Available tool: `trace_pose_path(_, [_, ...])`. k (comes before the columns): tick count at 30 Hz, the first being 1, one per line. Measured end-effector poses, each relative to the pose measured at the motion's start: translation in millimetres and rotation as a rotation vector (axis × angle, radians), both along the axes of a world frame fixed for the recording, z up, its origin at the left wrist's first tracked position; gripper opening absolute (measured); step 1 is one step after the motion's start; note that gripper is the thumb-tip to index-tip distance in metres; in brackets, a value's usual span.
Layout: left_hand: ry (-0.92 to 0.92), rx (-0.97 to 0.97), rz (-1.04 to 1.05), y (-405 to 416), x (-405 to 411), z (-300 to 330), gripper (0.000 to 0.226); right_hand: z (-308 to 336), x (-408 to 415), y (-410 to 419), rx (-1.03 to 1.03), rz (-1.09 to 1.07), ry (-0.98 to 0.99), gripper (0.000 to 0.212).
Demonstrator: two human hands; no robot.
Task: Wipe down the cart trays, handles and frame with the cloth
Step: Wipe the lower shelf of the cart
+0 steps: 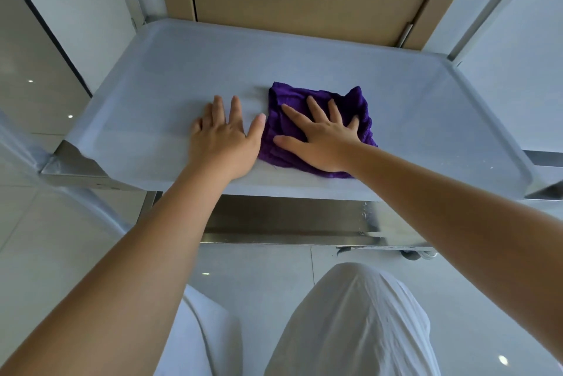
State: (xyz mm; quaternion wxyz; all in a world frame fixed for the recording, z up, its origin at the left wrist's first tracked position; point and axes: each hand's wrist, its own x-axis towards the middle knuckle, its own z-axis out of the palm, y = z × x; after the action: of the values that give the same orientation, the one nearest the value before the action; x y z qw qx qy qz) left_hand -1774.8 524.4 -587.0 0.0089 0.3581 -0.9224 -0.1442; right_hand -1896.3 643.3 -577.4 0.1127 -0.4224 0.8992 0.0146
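One cloth: purple cloth (320, 129), crumpled, centre of frame on the cart tray (152, 95).
Right hand (320, 138): fingers spread flat, pressing the cloth; grip not closed.
Left hand (224, 138): flat on bare tray, just left of the cloth, fingers straight.
Lower shelf (289, 220): steel, beneath the tray.
Floor (39, 238): pale glossy tiles.
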Motion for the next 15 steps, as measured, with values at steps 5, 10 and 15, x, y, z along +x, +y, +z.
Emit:
trace_pose_path(5, [-0.009, 0.004, -0.007, -1.2, 0.7, 2.2, 0.067, 3.7, 8.7, 28.5, 0.047, 0.248, 0.032, 0.068])
trace_pose_path(10, [-0.017, -0.002, -0.021, -2.0, 3.1, 3.9, 0.067, 7.7, -2.3, 48.7, 0.098, 0.455, 0.092, 0.074])
trace_pose_path(15, [0.011, -0.007, -0.027, -2.6, 3.0, 0.9, 0.067, 11.0, -26.6, 73.8, 0.091, 0.632, 0.229, 0.069])
